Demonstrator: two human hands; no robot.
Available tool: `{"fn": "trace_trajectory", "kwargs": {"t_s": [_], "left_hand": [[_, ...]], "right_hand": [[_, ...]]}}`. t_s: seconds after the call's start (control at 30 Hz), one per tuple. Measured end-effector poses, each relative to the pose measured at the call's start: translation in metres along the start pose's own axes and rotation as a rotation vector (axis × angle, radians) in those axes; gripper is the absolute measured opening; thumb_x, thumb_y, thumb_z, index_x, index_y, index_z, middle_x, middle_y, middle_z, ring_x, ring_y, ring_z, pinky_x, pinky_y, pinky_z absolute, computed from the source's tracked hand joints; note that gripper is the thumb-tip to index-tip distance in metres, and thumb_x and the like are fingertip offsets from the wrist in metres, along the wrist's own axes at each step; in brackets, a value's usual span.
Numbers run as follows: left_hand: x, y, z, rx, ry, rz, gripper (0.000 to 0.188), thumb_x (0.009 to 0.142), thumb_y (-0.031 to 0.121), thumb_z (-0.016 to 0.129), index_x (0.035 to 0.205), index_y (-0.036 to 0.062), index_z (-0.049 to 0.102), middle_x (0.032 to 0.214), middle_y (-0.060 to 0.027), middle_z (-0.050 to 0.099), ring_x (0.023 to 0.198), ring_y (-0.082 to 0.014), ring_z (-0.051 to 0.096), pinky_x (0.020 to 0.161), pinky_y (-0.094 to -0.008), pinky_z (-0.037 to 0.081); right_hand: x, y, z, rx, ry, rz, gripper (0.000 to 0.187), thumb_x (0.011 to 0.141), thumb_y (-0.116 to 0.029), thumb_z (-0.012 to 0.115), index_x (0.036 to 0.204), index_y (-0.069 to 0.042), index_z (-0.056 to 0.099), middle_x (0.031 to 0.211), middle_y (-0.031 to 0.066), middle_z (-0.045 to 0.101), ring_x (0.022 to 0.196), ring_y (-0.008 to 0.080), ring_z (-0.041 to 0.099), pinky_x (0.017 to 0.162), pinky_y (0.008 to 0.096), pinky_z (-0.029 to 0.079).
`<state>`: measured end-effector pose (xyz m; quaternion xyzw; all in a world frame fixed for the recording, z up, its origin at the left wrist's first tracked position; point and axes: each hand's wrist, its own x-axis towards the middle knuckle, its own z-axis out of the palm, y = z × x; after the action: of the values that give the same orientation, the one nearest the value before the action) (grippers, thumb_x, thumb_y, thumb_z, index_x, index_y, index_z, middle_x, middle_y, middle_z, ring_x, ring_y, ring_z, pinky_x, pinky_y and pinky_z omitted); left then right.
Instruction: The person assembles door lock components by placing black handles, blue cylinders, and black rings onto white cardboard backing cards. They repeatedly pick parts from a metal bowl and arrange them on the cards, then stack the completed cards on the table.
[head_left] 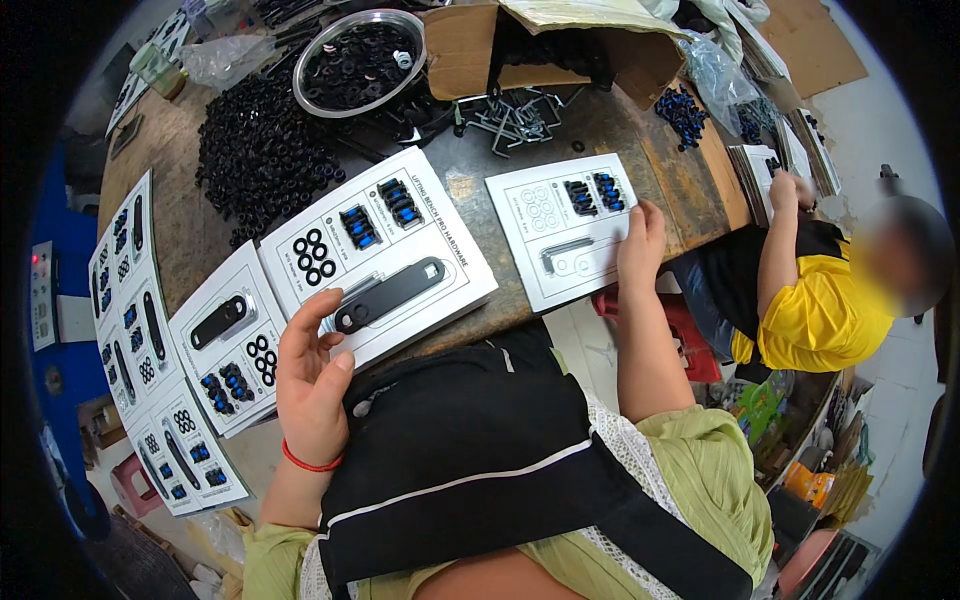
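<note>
My left hand [313, 372] rests at the near edge of a white hardware card [385, 250], thumb and fingers loosely curled against its corner, next to a black wrench-shaped tool [388, 293] lying on the card. The card also carries black rings and blue-and-black screws. My right hand [641, 243] lies flat on the right edge of a second white card [570, 225], which holds blue screws and a hex key outline. Both cards lie on a worn wooden workbench [600, 130].
Filled cards [150, 330] are fanned out at the left. A heap of black washers [262, 150], a metal bowl [360, 62] of black parts, hex keys [515, 120], a cardboard box [560, 45] and loose blue screws [683, 108] sit further back. A person in yellow [815, 290] sits at right.
</note>
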<state>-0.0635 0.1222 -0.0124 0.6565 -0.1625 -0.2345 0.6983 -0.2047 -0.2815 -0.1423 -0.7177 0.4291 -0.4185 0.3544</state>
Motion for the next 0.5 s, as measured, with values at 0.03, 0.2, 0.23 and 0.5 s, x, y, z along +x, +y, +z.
{"fn": "trace_trajectory", "kwargs": {"t_s": [0.03, 0.2, 0.23, 0.5], "left_hand": [[-0.001, 0.0, -0.001, -0.005, 0.0, -0.002, 0.054, 0.082, 0.01, 0.057, 0.134, 0.0036, 0.046, 0.139, -0.0114, 0.047, 0.133, -0.0221, 0.039, 0.101, -0.0331, 0.035], [-0.003, 0.001, -0.006, -0.01, 0.003, -0.015, 0.054, 0.082, 0.012, 0.058, 0.134, 0.0037, 0.047, 0.139, -0.0108, 0.048, 0.133, -0.0213, 0.039, 0.101, -0.0321, 0.034], [-0.004, 0.001, -0.007, -0.008, 0.005, -0.019, 0.054, 0.082, 0.013, 0.058, 0.134, 0.0037, 0.047, 0.139, -0.0107, 0.048, 0.133, -0.0212, 0.039, 0.101, -0.0319, 0.034], [-0.002, -0.001, -0.007, 0.008, -0.02, -0.025, 0.053, 0.082, 0.01, 0.058, 0.133, 0.0036, 0.048, 0.137, -0.0066, 0.048, 0.125, -0.016, 0.043, 0.098, -0.0298, 0.033]], "right_hand": [[-0.004, -0.001, 0.004, -0.002, 0.009, -0.01, 0.034, 0.091, -0.018, 0.054, 0.113, 0.008, 0.058, 0.106, 0.0221, 0.065, 0.092, 0.0297, 0.063, 0.084, 0.038, 0.048], [-0.018, -0.009, 0.005, -0.08, -0.064, 0.016, 0.036, 0.089, -0.019, 0.056, 0.117, 0.004, 0.057, 0.115, 0.0232, 0.059, 0.104, 0.0346, 0.056, 0.092, 0.0413, 0.042], [-0.018, -0.01, 0.005, -0.071, -0.071, 0.029, 0.037, 0.089, -0.019, 0.057, 0.118, 0.003, 0.057, 0.117, 0.0228, 0.059, 0.106, 0.0349, 0.054, 0.094, 0.0417, 0.041], [0.047, -0.092, 0.077, -0.096, -0.291, -0.306, 0.027, 0.08, -0.019, 0.066, 0.097, 0.002, 0.068, 0.1, 0.0179, 0.066, 0.096, 0.0327, 0.063, 0.085, 0.0384, 0.048]]}}
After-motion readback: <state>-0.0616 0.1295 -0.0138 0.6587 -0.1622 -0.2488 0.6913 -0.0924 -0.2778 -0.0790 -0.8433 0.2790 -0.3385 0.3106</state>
